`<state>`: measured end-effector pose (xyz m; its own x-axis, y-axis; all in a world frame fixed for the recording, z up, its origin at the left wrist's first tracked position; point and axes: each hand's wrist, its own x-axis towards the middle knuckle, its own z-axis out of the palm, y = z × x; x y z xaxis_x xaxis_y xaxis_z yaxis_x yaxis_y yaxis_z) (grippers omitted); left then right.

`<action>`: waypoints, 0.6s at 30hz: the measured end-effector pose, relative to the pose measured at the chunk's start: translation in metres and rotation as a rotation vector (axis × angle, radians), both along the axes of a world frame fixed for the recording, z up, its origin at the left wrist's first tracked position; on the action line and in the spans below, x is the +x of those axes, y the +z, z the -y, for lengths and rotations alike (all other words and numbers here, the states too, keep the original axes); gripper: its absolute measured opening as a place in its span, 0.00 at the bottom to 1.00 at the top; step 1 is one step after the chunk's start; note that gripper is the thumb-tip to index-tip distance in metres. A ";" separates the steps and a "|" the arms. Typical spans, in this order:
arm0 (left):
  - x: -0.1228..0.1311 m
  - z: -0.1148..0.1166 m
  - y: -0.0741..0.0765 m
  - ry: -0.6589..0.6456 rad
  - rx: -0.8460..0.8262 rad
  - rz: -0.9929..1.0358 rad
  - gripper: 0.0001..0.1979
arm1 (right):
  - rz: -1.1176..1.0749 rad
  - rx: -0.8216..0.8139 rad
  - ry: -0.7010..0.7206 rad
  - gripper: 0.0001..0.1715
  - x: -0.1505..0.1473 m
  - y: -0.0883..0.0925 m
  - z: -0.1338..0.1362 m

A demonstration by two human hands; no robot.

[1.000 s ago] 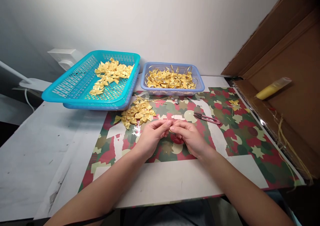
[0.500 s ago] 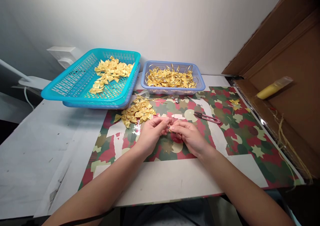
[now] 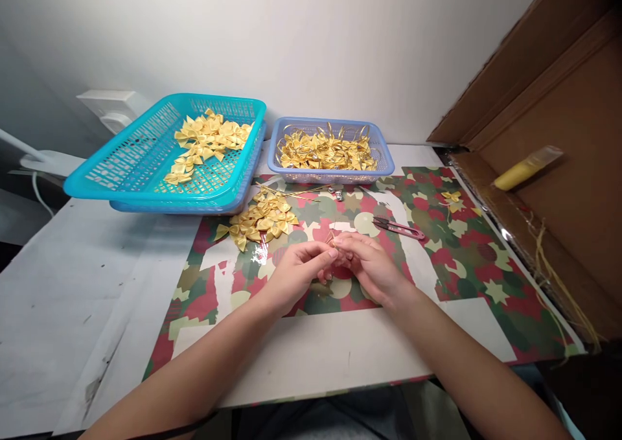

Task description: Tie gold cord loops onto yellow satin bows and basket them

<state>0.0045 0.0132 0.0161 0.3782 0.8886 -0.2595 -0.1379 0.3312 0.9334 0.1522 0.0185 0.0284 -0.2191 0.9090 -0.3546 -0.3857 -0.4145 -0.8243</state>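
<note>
1. The left hand and right hand are together over the worktop; the right seems pinched on a thin strand, the left's grip is hidden.
2. The strand lies at the fingertips, long axis pointing roughly away from the person.
3. Yellow ribbon bows lie nearer the left, thread snips the right.

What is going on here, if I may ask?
A person's left hand and right hand meet over a patterned sheet; the right pinches something thin, too small to identify. A pile of yellow bows lies beyond the left hand, pink-handled snips beyond the right. Farther back, a turquoise basket and a blue basket both hold bows.
</note>
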 end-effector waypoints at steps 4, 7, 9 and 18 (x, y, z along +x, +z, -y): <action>-0.001 0.000 0.001 -0.023 0.024 -0.007 0.12 | 0.008 0.007 -0.044 0.11 0.000 -0.001 0.000; 0.000 0.001 0.004 -0.051 0.022 -0.031 0.12 | 0.010 0.015 -0.033 0.11 0.000 -0.001 0.000; 0.000 0.001 0.006 -0.077 0.018 -0.040 0.10 | 0.006 0.018 0.004 0.11 0.001 0.000 0.000; -0.001 -0.007 0.009 0.095 -0.179 0.200 0.11 | 0.224 0.187 0.047 0.12 0.005 0.002 0.001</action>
<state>0.0032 0.0201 0.0251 0.3551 0.8692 -0.3440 -0.3516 0.4652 0.8124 0.1568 0.0171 0.0299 -0.1976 0.9537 -0.2267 -0.1690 -0.2609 -0.9505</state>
